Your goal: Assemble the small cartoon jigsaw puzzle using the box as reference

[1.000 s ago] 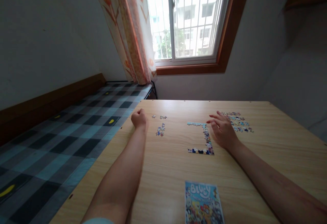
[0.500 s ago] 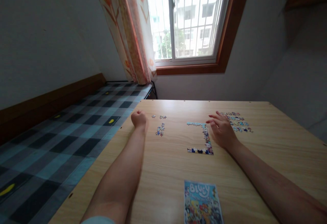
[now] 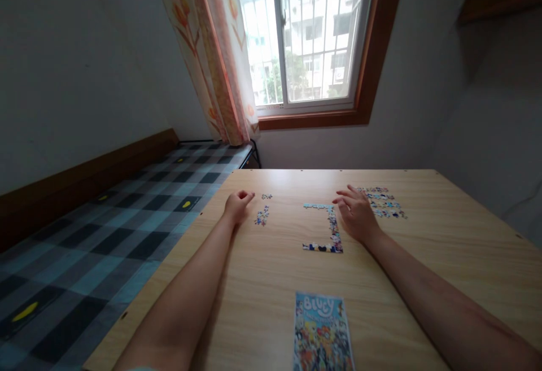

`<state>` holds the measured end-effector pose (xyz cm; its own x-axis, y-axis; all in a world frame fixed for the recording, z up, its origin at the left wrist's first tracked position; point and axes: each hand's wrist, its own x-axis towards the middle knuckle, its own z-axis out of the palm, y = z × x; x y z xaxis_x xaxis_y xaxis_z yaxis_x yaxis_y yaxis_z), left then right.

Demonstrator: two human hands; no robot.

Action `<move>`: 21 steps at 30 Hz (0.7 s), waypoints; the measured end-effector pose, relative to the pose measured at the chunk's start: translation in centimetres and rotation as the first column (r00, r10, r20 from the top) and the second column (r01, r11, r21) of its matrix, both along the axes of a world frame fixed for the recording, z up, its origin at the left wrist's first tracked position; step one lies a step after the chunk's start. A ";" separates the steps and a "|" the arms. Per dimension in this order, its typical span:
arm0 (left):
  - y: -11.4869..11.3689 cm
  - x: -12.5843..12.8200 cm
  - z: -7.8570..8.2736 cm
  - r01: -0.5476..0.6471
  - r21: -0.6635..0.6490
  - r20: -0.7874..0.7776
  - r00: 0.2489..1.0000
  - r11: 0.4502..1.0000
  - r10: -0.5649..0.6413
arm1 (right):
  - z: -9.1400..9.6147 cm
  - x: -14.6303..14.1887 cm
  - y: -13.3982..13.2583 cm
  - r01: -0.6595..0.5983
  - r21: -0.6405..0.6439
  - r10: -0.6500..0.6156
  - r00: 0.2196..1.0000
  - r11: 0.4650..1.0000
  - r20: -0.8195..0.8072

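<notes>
A partly joined puzzle border (image 3: 331, 228) lies on the wooden table (image 3: 444, 247), shaped like a bracket. My right hand (image 3: 354, 212) rests beside it on the right with fingers spread, tips near the border's top corner. My left hand (image 3: 238, 204) is on the table to the left, its fingers pinched together at a small loose piece. A small cluster of pieces (image 3: 261, 216) lies just right of that hand. One loose piece (image 3: 266, 196) sits beyond it. A larger group of pieces (image 3: 383, 202) lies past my right hand.
A colourful reference picture card (image 3: 323, 333) lies near the table's front edge. A bed with a blue and black checked cover (image 3: 105, 230) adjoins the table on the left. A window (image 3: 309, 32) and a curtain (image 3: 212, 49) are behind.
My left hand went from a fist to a pinch and reached right to the loose piece near it. The right hand stayed put. The view shifted slightly.
</notes>
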<state>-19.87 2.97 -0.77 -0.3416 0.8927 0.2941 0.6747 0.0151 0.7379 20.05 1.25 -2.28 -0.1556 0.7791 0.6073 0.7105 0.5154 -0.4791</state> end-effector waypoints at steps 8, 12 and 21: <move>-2.9 1.1 0.7 0.104 -0.093 -0.170 0.978 0.990 -0.118 | 0.3 -0.3 -0.2 -0.039 0.009 0.039 0.999 0.999 0.012; -3.2 1.4 0.9 0.027 -0.098 -0.225 0.973 0.995 -0.048 | 0.3 -0.1 -0.3 -0.051 0.017 0.051 0.999 0.999 -0.004; -10.2 0.7 1.2 -0.072 -0.045 -0.358 0.932 0.996 0.051 | 0.2 -0.3 0.0 -0.078 0.028 0.078 0.997 0.997 -0.005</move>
